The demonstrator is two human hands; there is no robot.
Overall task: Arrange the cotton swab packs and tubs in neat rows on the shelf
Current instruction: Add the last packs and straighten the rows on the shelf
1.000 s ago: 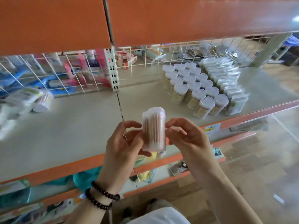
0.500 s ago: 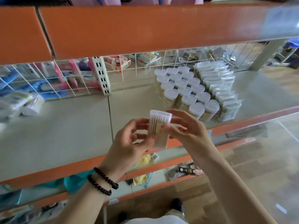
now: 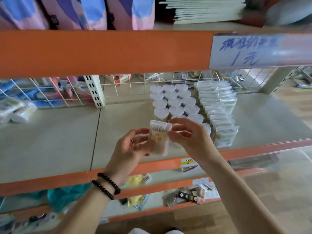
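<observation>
While pinched at its lid end by the right hand (image 3: 189,139) and gripped lower by the left hand (image 3: 133,149), a swab tub (image 3: 160,137) is held upright over the shelf (image 3: 50,141) front, just before the tub rows (image 3: 173,100), w/ swab packs (image 3: 219,108) alongside.

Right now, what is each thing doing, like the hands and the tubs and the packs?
Left hand: holds the tub's lower part.
Right hand: pinches the tub's top.
Held tub: upright, lid on, above the shelf's front.
Tubs on the shelf: standing in three rows, lids on.
Swab packs: lined up in a row beside the tubs.
</observation>
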